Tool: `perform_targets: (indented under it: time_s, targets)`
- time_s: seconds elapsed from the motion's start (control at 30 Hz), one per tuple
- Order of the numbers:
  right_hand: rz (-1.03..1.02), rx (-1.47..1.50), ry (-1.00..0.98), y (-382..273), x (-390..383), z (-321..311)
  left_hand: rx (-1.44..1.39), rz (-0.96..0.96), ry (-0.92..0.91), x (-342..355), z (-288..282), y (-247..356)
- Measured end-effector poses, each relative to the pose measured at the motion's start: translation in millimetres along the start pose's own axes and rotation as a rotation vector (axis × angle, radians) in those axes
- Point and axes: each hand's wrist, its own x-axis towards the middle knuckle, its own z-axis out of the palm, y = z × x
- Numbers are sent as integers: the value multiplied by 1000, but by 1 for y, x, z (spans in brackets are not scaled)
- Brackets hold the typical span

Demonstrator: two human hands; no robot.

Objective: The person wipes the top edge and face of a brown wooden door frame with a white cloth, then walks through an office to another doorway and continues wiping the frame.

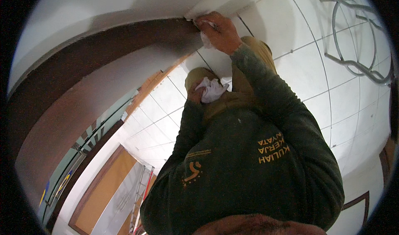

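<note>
My right hand reaches up to where a dark brown wooden frame meets the white wall, its fingers closed on a small white cloth at that corner. Lower down, beside my left knee in khaki trousers, my left hand grips a crumpled white cloth. Part of that hand is hidden by the cloth.
White floor tiles surround my legs. A bent metal tube frame stands at the right. At the lower left are a tan door panel, an aluminium ladder and a teal glazed section.
</note>
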Motion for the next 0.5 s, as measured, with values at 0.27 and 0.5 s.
perform_targets:
  time_s: [0.27,0.5]
  targets:
    - [198,133,-47,8,-5,-7,792,-32,74,4,10,21]
    - [110,120,-6,35,-9,1,672,79,-2,3,7,18]
